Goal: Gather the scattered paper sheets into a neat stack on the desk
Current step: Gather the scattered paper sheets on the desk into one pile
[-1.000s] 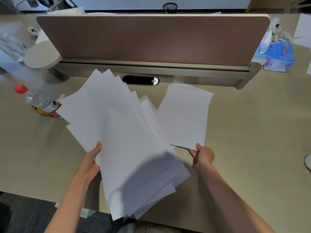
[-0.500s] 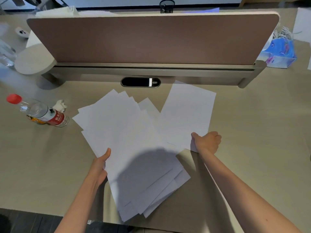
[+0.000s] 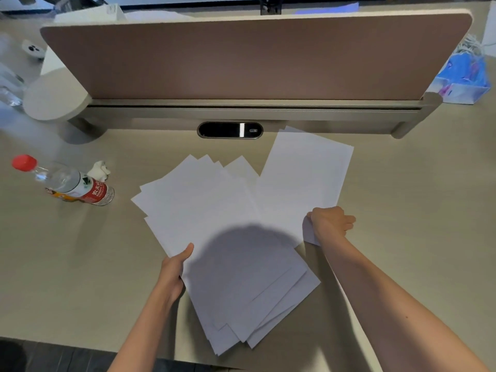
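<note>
White paper covers the middle of the beige desk: a fanned bundle of sheets (at least seven corners show, though the exact count cannot be told) and one separate sheet overlapping the bundle's right edge. The left hand grips the bundle's left edge, thumb on top and the other fingers hidden beneath. The right hand is curled closed on the separate sheet's near corner, which crumples slightly. Left of the bundle lies one plastic bottle with a red cap, one crumpled tissue touching it. Beyond the bundle stands one brown divider panel.
</note>
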The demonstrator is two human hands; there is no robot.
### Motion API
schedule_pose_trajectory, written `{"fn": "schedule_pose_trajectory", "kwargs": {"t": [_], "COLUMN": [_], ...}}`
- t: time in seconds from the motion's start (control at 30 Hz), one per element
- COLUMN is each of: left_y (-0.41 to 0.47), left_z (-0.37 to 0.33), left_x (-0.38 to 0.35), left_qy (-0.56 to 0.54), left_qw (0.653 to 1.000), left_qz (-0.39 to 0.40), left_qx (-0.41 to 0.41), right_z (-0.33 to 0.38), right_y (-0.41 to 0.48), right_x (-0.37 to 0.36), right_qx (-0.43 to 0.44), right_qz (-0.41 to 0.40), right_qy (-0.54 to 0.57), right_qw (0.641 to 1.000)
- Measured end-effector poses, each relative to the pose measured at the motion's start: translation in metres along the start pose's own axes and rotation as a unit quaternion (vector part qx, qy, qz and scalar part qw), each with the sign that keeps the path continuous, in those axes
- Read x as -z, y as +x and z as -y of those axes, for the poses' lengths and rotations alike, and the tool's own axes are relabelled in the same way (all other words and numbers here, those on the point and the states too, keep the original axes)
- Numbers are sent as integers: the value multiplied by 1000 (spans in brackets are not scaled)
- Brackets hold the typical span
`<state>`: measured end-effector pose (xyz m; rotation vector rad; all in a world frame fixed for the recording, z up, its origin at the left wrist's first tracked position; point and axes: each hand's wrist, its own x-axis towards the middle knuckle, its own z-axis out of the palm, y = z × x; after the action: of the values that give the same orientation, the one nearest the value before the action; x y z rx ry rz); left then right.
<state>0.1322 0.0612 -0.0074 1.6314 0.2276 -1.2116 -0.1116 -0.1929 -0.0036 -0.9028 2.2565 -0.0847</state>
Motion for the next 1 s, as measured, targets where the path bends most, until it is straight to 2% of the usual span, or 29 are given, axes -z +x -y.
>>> {"fn": "schedule_pose_trajectory", "kwargs": {"t": [0.2,0.37,0.53,0.6,0.7,0.83,1.0], "left_y": [7,11,11,9,9,4,-3], "left_z": [6,8,8,8,7,4,-1], "left_x": [1,2,2,2,3,2,-1], "left_qy": [-42,-30,2,11,11,22,44], "left_qw": [999,1000,999,998,997,997,998], "left_qz": [-12,-3,19,37,56,57,50], "left_qx": [11,-2,-31,-42,-48,-47,-15], "right_z": [13,18,1,-6,-12,-15,-29], "right_y": [-25,-19,-11,-7,-1,7,5], "right_x": [-16,-19,-11,1,22,51,77], "right_qx": [4,-15,39,94,184,152,148], "right_qz": [-57,-34,-20,-10,5,81,156], "right_qy": [-16,47,74,145,191,344,391], "right_qw": [998,998,996,985,964,923,895]}}
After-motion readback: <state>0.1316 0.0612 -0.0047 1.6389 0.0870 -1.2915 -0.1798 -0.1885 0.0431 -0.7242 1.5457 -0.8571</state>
